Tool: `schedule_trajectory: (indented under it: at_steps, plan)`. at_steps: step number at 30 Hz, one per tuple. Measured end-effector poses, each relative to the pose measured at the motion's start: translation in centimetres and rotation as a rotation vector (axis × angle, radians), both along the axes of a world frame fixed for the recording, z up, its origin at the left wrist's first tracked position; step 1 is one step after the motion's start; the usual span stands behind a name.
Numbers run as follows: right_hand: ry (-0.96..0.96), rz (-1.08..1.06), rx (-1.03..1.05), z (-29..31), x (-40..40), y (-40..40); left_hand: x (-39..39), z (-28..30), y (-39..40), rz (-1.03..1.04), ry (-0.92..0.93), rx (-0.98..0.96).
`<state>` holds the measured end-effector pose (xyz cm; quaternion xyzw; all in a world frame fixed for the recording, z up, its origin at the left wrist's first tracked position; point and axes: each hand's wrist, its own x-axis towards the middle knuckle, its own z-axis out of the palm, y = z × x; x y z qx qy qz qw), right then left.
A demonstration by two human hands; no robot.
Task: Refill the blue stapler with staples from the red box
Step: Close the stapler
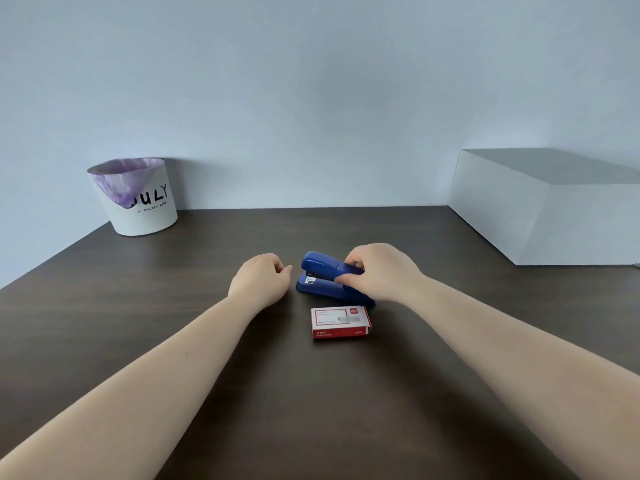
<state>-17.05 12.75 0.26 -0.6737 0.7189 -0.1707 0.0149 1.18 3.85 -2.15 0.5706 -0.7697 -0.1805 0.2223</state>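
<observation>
The blue stapler point(323, 276) lies on the dark wooden table point(173, 341), nose pointing left, its top arm slightly raised. My right hand point(377, 271) grips its rear half, fingers over the top and thumb on the near side. Just in front of it, nearer to me, the red and white staple box point(340, 322) lies flat and closed. My left hand point(261, 280) rests just left of the stapler's nose with fingers curled in, holding nothing and not touching the stapler.
A white bin point(138, 202) with a purple liner stands at the table's back left, against the wall. A large white box point(543, 209) sits at the back right.
</observation>
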Motion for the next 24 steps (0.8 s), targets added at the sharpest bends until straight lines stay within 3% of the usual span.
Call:
schedule_trajectory:
  at_steps: [14,24]
  plan:
    - [-0.060,-0.473,-0.117,-1.0,-11.3,-4.3,-9.5,0.1,-6.5,-0.130,-0.074,-0.062]
    - [0.214,-0.659,-0.192,-1.8,-21.3,-9.3,-17.6,-1.1,-10.5,-0.424,0.033,-0.105]
